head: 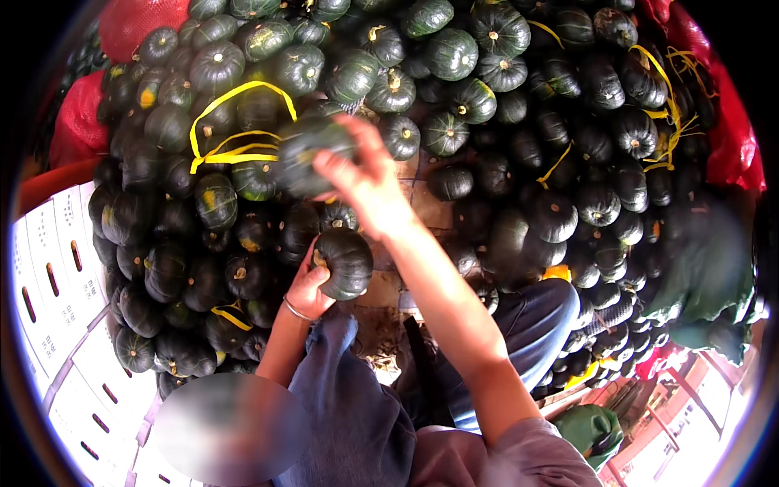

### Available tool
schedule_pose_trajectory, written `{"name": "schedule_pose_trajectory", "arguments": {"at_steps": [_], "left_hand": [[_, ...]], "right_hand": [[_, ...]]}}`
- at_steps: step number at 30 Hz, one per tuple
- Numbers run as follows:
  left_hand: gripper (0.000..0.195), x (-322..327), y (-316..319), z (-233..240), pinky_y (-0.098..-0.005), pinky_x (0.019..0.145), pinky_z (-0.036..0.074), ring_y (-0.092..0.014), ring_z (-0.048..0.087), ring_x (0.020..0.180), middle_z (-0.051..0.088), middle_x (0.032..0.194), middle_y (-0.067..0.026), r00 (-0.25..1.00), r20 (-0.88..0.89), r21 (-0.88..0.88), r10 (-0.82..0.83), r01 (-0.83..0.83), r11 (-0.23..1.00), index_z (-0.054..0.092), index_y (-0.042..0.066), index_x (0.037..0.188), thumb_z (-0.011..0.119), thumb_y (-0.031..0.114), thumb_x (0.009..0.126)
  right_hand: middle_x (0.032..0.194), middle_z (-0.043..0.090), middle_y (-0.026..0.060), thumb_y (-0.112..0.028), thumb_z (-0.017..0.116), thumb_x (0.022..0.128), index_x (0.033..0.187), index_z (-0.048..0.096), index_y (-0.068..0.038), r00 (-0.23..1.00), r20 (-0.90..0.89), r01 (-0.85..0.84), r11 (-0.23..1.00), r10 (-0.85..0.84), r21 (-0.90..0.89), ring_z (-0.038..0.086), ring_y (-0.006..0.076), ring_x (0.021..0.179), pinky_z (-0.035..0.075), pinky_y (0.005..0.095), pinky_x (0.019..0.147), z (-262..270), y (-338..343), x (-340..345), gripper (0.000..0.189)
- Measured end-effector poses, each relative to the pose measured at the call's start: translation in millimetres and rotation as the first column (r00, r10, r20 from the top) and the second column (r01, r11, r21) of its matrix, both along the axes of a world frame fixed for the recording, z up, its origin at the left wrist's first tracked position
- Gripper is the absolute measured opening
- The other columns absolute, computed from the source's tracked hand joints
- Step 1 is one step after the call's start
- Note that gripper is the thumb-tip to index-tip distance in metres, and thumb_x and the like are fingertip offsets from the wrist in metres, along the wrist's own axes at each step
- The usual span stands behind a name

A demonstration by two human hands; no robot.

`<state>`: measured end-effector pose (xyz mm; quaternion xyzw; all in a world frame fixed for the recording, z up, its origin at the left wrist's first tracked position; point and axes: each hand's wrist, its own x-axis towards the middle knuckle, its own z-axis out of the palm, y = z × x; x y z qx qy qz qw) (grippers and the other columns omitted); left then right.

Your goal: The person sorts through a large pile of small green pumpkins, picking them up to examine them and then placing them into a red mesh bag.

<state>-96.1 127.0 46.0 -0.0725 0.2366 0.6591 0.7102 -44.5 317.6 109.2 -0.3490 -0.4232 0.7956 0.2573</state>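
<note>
My left hand point(311, 286), with a bangle at the wrist, holds a dark green kabocha squash point(347, 265) by its side, thumb near the stem. Above it, my right hand point(359, 173) grips another green squash point(313, 155), which is blurred; its fingers and thumb lie over the right side. Beneath and around both hands are heaped squashes point(216, 201), some with orange or yellow patches. Yellow plastic strapping point(234, 157) lies on the heap, just left of the squash in my right hand.
More squashes point(551, 216) are piled to the right, with yellow strips point(672, 122) among them. Red mesh sacks point(733, 134) stand at the sides, green sacks point(700, 280) at the right. White printed cartons point(67, 304) are stacked at the left. Tiled floor point(429, 204) shows between the heaps.
</note>
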Motion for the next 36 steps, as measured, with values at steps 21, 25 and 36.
{"name": "schedule_pose_trajectory", "arguments": {"at_steps": [21, 25, 36], "left_hand": [[0.065, -7, 10, 7, -0.0409, 0.099, 0.041, -0.026, 0.051, 0.115, 0.050, 0.126, -0.0113, 0.983, 0.174, 0.044, 0.062, -0.071, 0.997, 0.035, 0.004, 0.134, 0.068, 0.020, 0.079], [0.066, -10, 9, 10, -0.0432, 0.099, 0.041, -0.027, 0.052, 0.115, 0.051, 0.127, -0.0124, 0.954, 0.296, 0.093, 0.056, -0.087, 0.992, 0.036, 0.004, 0.134, 0.067, 0.027, 0.081], [0.081, -20, 23, 10, -0.0597, 0.103, 0.026, -0.036, 0.032, 0.131, 0.031, 0.144, -0.0173, 0.949, 0.302, 0.169, 0.088, -0.144, 0.975, 0.039, 0.017, 0.137, 0.051, 0.068, 0.074]], "right_hand": [[0.127, 0.045, 0.0244, -0.056, 0.078, 0.054, 0.143, 0.017, -0.034, 0.029, 0.997, -0.440, 0.894, -0.078, 0.082, 0.053, 0.0360, 0.111, 0.045, 0.0438, 0.091, -91, 135, -28, 0.111], [0.136, 0.042, 0.0208, -0.057, 0.068, 0.062, 0.143, 0.022, -0.009, -0.120, 0.990, -0.807, 0.574, 0.069, -0.138, 0.048, 0.0347, 0.120, 0.040, 0.0432, 0.099, -78, 154, -28, 0.105], [0.123, 0.052, 0.0119, -0.038, 0.062, 0.074, 0.134, 0.033, -0.018, 0.747, 0.453, -0.372, 0.871, 0.486, -0.321, 0.057, 0.0268, 0.104, 0.050, 0.0509, 0.081, -64, 122, 57, 0.070]]}}
